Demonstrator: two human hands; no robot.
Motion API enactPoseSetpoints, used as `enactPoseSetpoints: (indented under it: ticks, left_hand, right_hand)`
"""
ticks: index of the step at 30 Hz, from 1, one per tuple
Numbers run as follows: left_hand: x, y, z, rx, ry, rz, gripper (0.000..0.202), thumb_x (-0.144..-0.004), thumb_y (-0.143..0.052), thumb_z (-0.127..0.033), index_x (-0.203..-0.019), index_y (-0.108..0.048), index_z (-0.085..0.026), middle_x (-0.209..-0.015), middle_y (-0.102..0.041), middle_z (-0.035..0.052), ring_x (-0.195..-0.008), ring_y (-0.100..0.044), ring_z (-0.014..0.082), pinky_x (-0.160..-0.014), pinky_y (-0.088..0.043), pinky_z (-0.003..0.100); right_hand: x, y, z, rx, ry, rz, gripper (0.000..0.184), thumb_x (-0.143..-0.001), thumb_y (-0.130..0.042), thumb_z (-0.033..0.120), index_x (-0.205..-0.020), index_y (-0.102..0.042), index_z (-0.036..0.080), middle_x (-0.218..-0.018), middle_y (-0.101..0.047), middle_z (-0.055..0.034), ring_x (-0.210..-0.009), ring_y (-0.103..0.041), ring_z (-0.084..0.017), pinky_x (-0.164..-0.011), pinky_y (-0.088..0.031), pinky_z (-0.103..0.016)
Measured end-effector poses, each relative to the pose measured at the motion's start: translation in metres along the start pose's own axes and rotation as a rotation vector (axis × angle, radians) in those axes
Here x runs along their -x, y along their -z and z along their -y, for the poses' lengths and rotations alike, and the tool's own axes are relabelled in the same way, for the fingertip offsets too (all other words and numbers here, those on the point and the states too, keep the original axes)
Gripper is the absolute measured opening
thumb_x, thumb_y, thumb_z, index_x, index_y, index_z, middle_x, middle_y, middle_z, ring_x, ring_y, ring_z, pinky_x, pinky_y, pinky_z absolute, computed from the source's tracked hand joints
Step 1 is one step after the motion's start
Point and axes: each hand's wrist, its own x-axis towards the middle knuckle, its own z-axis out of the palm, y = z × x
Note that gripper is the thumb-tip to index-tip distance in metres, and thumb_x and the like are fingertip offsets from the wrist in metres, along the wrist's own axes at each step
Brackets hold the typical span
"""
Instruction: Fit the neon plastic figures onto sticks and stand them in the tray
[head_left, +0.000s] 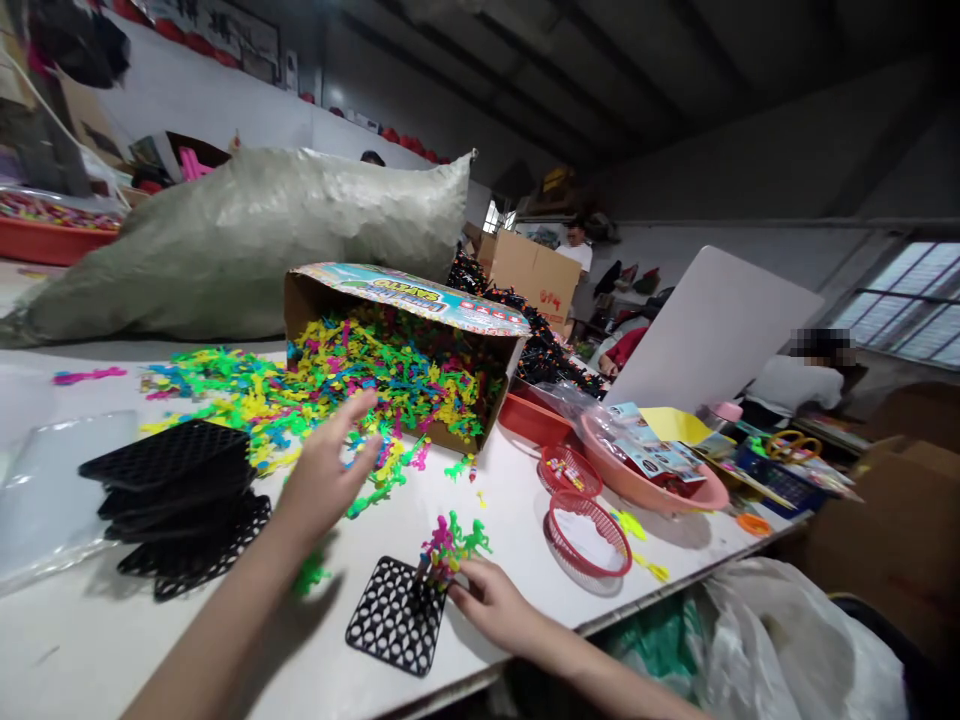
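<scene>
My left hand (330, 470) is over the near side of a heap of small plastic figures (390, 375) in green, yellow, pink and blue. Its fingers are apart and nothing shows in them. The heap spills from a cardboard box (491, 395) lying on its side. Lower right, my right hand (495, 605) has its fingers closed at a cluster of upright figures (450, 540) on a black plastic grid (394, 615). It pinches a small figure at the grid's edge, partly hidden by the fingers. Most of the grid's holes are unfilled.
A stack of black grids (180, 465) and clear plastic bags (67, 490) lie left. Red baskets (589, 535) and a pink basin (652, 490) stand right. A large sack (262, 215) lies behind the box. Other people sit farther back. The table edge runs lower right.
</scene>
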Motion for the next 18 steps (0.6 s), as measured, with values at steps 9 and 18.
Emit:
enactPoseSetpoints:
  ticks: [9, 18]
  left_hand:
    - [0.029, -0.061, 0.045, -0.439, 0.216, 0.384, 0.041, -0.08, -0.041, -0.028, -0.12, -0.048, -0.022, -0.133, -0.039, 0.0102, -0.12, -0.032, 0.0331, -0.091, -0.026, 0.054]
    - [0.03, -0.052, 0.054, -0.383, 0.158, 0.307, 0.05, -0.073, -0.028, -0.001, -0.111, -0.055, -0.018, -0.122, -0.051, 0.0073, -0.114, -0.044, 0.021, -0.094, -0.033, 0.033]
  right_hand:
    - [-0.001, 0.0, -0.003, 0.035, -0.042, 0.016, 0.018, -0.079, -0.043, 0.019, -0.08, -0.061, 0.02, -0.074, -0.06, -0.0021, -0.074, -0.052, -0.016, -0.068, -0.04, -0.025]
    - [0.001, 0.001, -0.004, -0.032, 0.01, 0.013, 0.021, -0.079, -0.042, 0.017, -0.085, -0.062, 0.021, -0.08, -0.061, -0.0008, -0.076, -0.051, -0.015, -0.073, -0.039, -0.025]
